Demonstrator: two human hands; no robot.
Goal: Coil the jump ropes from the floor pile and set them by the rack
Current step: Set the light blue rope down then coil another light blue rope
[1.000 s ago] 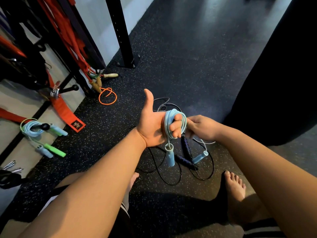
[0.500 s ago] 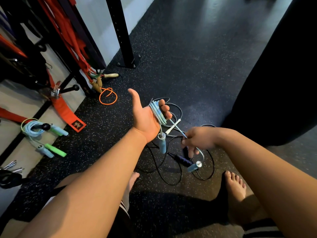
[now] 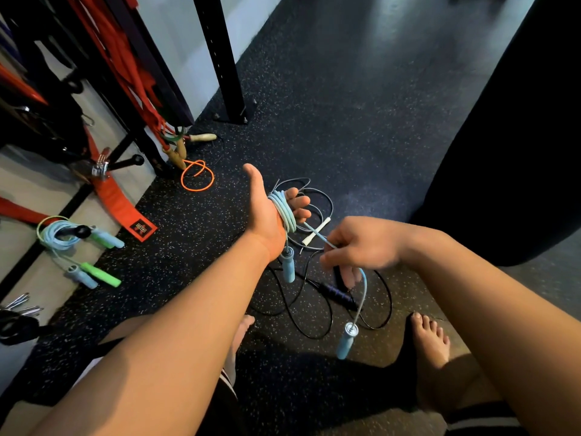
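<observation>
A light blue jump rope (image 3: 284, 212) is wound in several loops around the palm of my left hand (image 3: 267, 215), thumb up, fingers curled over the loops. One blue handle (image 3: 288, 267) hangs below that hand. My right hand (image 3: 355, 247) pinches the rope's free end, and the other blue handle (image 3: 345, 341) dangles under it near the floor. On the floor beneath lie a black rope (image 3: 314, 322) with dark handles and a grey rope with a white handle (image 3: 317, 231). The black rack upright (image 3: 224, 67) stands at the back left.
Coiled blue and green ropes (image 3: 72, 243) lie at the left by the rack. An orange rope (image 3: 196, 176) with wooden handles and red straps (image 3: 119, 199) sit near the rack's foot. A large black bag (image 3: 518, 136) fills the right. My bare feet (image 3: 430, 341) stand below the pile.
My right hand pulled away from the left, down and to the right, drawing out the rope's free end. The second blue handle dropped lower. My left hand rose slightly.
</observation>
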